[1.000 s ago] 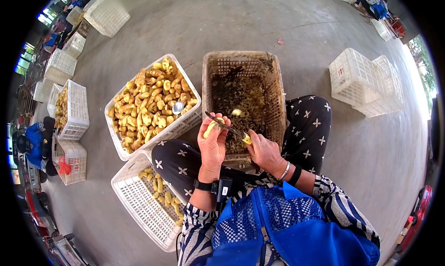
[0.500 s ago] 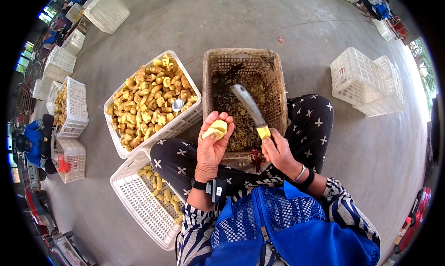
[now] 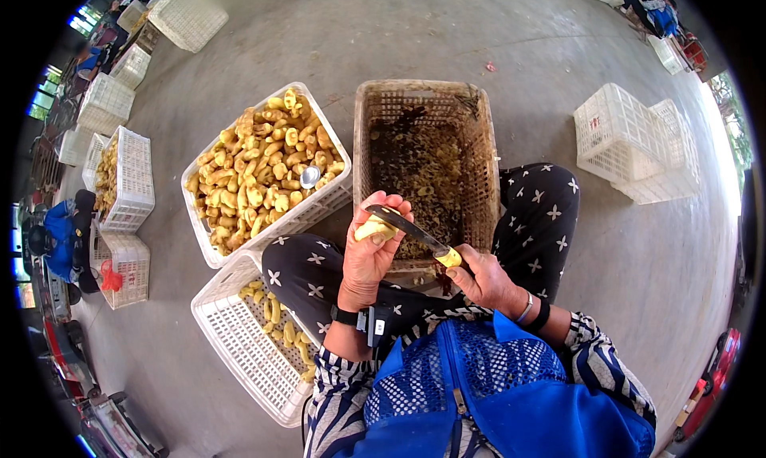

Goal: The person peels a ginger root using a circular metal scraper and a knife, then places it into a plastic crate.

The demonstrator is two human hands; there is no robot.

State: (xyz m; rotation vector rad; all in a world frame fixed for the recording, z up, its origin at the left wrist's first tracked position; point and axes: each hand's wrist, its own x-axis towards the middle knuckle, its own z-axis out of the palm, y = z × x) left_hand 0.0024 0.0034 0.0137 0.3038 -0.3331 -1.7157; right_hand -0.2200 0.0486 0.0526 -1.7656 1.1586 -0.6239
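Observation:
My left hand (image 3: 370, 254) is closed around a pale yellow piece of ginger root (image 3: 375, 229), palm turned up. In my right hand (image 3: 483, 278) is a knife (image 3: 411, 228) with a curved dark blade and a yellow handle. Its blade lies across the ginger, tip near my left fingers. Both hands are above the near end of a stained brown crate (image 3: 487, 151) with dark and yellowish scraps (image 3: 427, 171) at its bottom.
Left of it stands a white crate (image 3: 209, 254) heaped with ginger (image 3: 255, 163), a round metal piece (image 3: 309, 176) on top. Nearer, another white crate (image 3: 239, 370) holds several peeled pieces (image 3: 279, 322). White crates (image 3: 618, 135) stand at right; a person in blue (image 3: 60, 234) is far left.
The knife has swung left and down from above the scrap crate onto the ginger. My left hand still holds the ginger, slightly shifted.

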